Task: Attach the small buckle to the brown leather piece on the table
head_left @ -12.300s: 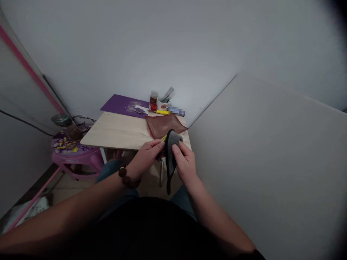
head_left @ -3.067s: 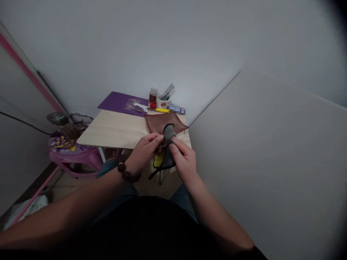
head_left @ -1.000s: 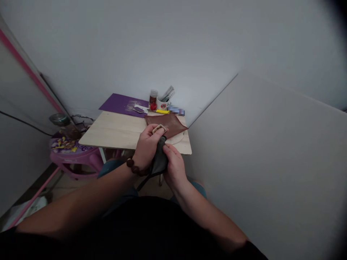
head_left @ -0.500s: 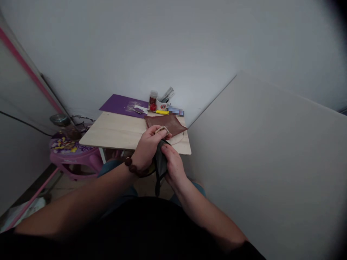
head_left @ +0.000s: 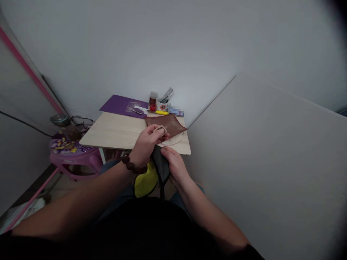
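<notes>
Head view: person's L hand (head_left: 146,140) pinches a small beige rect. piece (head_left: 160,129) btwn thumb & fingers, held up in front of the brown sheet (head_left: 175,124). R hand (head_left: 175,163) pinches the upper part of a dk grey cloth (head_left: 161,166) w/ black edging, thumb on the near side; the cloth hangs below the L hand, off the near edge of the table (head_left: 114,130), its narrow end pointing down. Can't tell if the L hand touches it too. A yellow panel (head_left: 147,181), also black-edged, hangs just L of the cloth, under the L wrist w/ its bead bracelet (head_left: 131,166).

On the table: brown sheet flat nr the R side; purple sheet (head_left: 115,103) at back L; white mug (head_left: 159,105) w/ pens etc. beside a jar (head_left: 153,95); yellow-handled tool (head_left: 162,112) in front of the mug. Pink stool (head_left: 74,164) stands L of the table.
</notes>
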A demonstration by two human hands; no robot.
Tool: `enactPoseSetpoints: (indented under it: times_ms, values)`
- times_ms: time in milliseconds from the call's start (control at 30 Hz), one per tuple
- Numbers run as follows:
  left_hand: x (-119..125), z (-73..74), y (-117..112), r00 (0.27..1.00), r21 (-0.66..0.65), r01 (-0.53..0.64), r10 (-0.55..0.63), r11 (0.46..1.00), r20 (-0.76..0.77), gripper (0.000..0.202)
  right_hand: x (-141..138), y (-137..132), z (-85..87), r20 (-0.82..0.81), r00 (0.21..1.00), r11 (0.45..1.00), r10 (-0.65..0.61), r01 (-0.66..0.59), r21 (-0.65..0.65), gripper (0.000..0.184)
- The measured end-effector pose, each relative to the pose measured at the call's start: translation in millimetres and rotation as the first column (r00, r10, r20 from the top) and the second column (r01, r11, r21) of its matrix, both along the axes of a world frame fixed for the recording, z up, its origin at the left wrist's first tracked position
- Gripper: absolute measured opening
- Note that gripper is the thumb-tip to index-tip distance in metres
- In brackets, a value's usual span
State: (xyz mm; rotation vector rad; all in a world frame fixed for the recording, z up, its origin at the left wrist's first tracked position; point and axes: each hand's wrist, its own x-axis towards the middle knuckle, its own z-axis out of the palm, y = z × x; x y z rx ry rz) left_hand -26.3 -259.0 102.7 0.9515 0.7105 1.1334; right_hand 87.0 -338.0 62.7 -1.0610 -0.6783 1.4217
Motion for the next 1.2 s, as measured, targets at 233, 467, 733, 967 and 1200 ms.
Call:
enactPoseSetpoints:
  times_ms: [233, 467, 733, 967, 1200]
  values:
    - [-10, -8.2, -1, 0.998, 0.02, -0.034, 0.035, 0.999, -0.049, 0.035, 19, 2, 11.2, 0.065, 0.994, 0.995, -0.082, 0.078, 0.064, 0.031]
    - [-21, -14.1, -1, 0.98, 0.104, -0.116, 0.131, 0.988, -0.147, 0.029, 33, 8, 11.5, 0.217, 0.961, 0.977, -0.172, 0.138, 0.162, 0.03]
    - [-20, -20.4, -7, 0.991, -0.079, 0.136, -0.136, 0.988, 0.013, 0.034, 43, 8, 17.6, 0.574, 0.772, 0.926, -0.271, 0.048, 0.374, 0.023]
    - [-17, -24.6, -8, 0.976, -0.113, 0.216, -0.215, 0.97, 0.019, 0.027, 37, 1, 14.1, 0.79, 0.579, 0.848, -0.203, -0.3, 0.438, 0.019]
    - [-16, -27.4, -7, 0.982, -0.09, 0.187, -0.188, 0.978, 0.002, 0.027, 36, -2, 8.3, 0.814, 0.549, 0.845, -0.187, -0.333, 0.418, 0.02]
